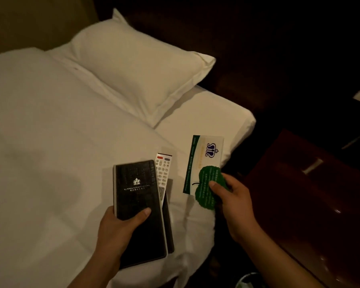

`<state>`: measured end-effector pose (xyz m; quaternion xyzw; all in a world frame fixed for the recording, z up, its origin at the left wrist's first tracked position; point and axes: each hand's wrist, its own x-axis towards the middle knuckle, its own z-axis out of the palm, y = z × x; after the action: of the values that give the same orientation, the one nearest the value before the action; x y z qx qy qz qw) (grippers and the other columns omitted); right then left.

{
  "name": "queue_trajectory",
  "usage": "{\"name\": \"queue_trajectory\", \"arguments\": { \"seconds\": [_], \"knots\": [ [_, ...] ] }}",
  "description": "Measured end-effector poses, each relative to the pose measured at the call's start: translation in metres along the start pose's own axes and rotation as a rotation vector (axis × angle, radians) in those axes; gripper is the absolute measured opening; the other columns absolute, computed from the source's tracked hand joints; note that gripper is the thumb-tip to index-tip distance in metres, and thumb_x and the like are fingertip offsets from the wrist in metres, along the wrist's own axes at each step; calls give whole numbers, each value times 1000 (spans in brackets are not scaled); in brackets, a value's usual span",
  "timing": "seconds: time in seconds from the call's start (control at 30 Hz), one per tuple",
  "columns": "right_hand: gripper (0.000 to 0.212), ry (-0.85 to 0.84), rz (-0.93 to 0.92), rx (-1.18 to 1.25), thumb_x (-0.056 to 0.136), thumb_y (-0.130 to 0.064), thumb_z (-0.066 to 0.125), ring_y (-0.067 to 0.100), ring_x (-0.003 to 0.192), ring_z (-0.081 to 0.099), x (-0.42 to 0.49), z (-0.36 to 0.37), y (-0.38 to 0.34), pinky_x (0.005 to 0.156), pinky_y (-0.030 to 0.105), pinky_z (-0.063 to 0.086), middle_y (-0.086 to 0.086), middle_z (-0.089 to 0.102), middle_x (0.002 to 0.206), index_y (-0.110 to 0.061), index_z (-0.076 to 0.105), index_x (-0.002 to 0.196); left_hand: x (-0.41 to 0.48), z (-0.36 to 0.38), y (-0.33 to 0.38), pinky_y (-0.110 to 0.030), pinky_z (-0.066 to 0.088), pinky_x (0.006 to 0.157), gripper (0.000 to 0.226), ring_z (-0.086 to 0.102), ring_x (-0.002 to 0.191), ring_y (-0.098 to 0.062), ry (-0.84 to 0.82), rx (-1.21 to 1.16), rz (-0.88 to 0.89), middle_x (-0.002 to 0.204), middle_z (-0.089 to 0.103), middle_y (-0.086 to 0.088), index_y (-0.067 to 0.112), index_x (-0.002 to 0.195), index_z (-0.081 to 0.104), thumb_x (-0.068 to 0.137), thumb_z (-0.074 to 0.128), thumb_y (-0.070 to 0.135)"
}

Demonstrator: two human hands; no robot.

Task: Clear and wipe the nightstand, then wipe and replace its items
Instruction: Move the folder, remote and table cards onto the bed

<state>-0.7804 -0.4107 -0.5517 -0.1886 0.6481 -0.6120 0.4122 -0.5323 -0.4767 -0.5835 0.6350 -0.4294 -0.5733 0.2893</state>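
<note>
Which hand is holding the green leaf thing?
The right hand, pinching the green leaf-shaped card along with a white hotel card. The left hand grips the black hotel folder and the remote control instead.

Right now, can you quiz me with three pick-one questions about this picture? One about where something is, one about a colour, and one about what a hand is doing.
1. Where is the remote?
A. on the floor
B. tucked against the black folder that the left hand holds
C. inside a drawer

2. What colour is the leaf shape on the card?
A. red
B. yellow
C. green

3. What is the right hand doing?
A. pinching the card
B. hanging loose with nothing in it
C. pressing flat on the bed

Answers: 1 B, its buttoned end pokes out beside the folder; 2 C, the leaf is plainly green; 3 A, the thumb presses on the card's leaf.
</note>
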Motion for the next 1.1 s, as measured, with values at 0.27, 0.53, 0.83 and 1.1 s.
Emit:
{"name": "queue_trajectory", "arguments": {
  "seconds": [0.27,0.53,0.83,1.1],
  "knots": [
    [28,-211,42,-136,94,-5,61,22,88,75,-26,152,8,76,40,62,0,78,95,-29,75,95,16,-143,-10,-28,55,63,60,72,87,-20,129,-74,-71,100,74,0,21,111,63,60,93,31],
    [32,-391,31,-231,92,-5,62,25,90,73,-59,273,24,80,44,62,2,77,93,-33,76,89,18,-252,-45,-33,57,69,58,73,88,-25,317,-164,-155,101,75,-3,17,115,66,64,92,27],
    [30,-604,92,-338,91,-7,63,24,91,73,-55,359,49,80,46,62,1,76,93,-34,76,87,21,-315,-62,-39,58,79,68,71,91,-27,500,-253,-230,106,73,-6,13,122,63,63,92,29],
    [20,-703,97,-458,90,-11,64,13,71,73,-42,411,88,60,30,58,-3,75,79,-26,76,85,12,-393,-84,-39,56,78,71,69,90,-30,705,-247,-320,103,71,-7,12,123,62,62,92,35]
  ]
}}
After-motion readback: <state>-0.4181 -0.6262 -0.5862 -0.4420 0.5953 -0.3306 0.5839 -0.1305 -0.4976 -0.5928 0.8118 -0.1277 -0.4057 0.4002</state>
